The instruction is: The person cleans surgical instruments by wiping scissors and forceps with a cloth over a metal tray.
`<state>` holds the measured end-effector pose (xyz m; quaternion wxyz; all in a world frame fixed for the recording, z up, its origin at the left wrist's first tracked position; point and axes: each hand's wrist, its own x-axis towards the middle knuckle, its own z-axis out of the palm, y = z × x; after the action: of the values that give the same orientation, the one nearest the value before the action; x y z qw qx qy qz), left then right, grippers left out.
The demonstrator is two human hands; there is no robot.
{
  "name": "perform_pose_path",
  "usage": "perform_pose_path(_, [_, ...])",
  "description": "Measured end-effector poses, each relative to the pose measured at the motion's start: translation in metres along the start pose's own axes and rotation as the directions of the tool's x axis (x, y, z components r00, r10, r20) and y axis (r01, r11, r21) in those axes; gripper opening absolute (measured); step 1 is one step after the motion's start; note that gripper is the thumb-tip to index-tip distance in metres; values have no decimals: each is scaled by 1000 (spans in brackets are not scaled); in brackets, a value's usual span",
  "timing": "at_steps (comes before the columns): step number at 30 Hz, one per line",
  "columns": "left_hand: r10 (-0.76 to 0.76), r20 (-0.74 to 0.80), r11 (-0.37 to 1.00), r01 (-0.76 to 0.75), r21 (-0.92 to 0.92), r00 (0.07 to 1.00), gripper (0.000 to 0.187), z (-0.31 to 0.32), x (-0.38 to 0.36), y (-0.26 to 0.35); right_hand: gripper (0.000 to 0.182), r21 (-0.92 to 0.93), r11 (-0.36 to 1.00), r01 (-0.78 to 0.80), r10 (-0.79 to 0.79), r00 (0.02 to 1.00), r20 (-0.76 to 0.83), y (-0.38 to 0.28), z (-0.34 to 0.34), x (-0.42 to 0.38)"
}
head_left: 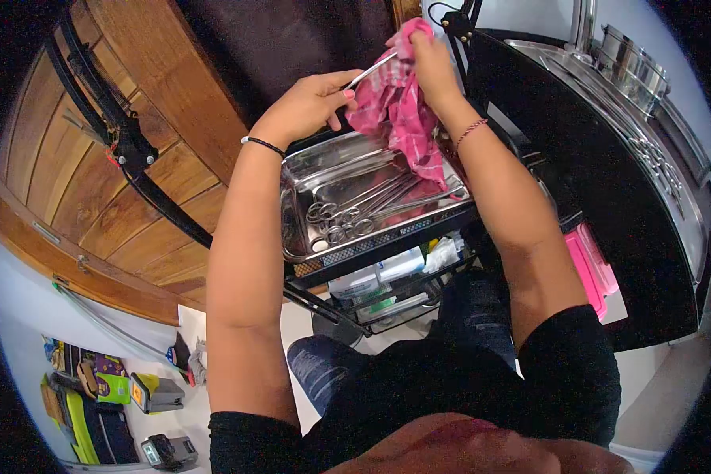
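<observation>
My left hand (pixel 316 103) pinches one end of a thin, shiny metal instrument (pixel 373 69); its exact kind is hidden by fingers and fabric. Around the other end is a pink checked cloth (pixel 399 110), gripped in my right hand (pixel 434 71), with its lower corner hanging over the tray. Directly below both hands is a rectangular metal tray (pixel 292 217). Several long ring-handled instruments (pixel 383 197) lie in it, their ring handles toward the near left corner. The cloth covers part of the tray's far right side.
The tray sits on a black mesh cart (pixel 387 241) with packages on a lower shelf. To the right, a black table (pixel 624 213) bears a long metal tray (pixel 691 229) of instruments and a round steel container (pixel 628 67). A black jointed arm (pixel 134 158) crosses at left, before a wooden door (pixel 47 150).
</observation>
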<state>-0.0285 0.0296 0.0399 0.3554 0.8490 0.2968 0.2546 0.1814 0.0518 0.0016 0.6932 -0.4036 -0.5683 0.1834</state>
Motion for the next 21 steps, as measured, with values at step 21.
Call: perform_pose_path(21, [-132, 174, 984, 151, -95, 976, 38, -6, -2, 3, 43, 108, 993, 35, -52, 986, 157, -22, 6, -10])
